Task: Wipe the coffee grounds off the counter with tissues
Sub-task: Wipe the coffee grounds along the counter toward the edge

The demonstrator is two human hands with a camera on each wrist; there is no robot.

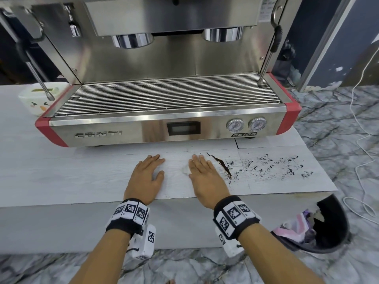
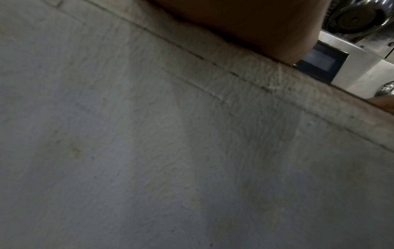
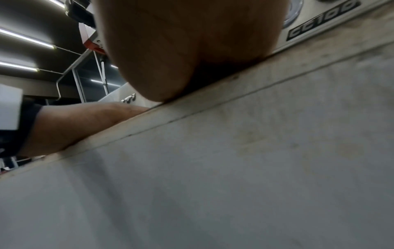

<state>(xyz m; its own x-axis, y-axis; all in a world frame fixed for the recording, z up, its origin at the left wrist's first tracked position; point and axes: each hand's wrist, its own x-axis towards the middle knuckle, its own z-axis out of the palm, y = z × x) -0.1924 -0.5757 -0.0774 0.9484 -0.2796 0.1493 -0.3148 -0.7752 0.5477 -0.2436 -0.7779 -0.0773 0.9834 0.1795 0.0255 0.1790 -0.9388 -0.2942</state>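
Note:
Dark coffee grounds (image 1: 266,167) lie scattered over the right part of the white counter (image 1: 61,171), with a thicker brown streak (image 1: 222,166) beside my right hand. My right hand (image 1: 202,173) lies flat, fingers straight, pressing a white tissue (image 1: 185,170) whose edge peeks out at its left side. My left hand (image 1: 148,173) rests flat on the bare counter a little to the left, holding nothing. Both wrist views show mainly the counter's front face (image 2: 149,151) and the heel of each palm (image 3: 181,50).
A steel espresso machine (image 1: 164,128) with red corners stands right behind the hands. A white bowl (image 1: 39,99) sits at the back left under a steam wand. A black bin (image 1: 320,228) with rubbish stands on the marble floor below the counter's right end, near white cables (image 1: 361,140).

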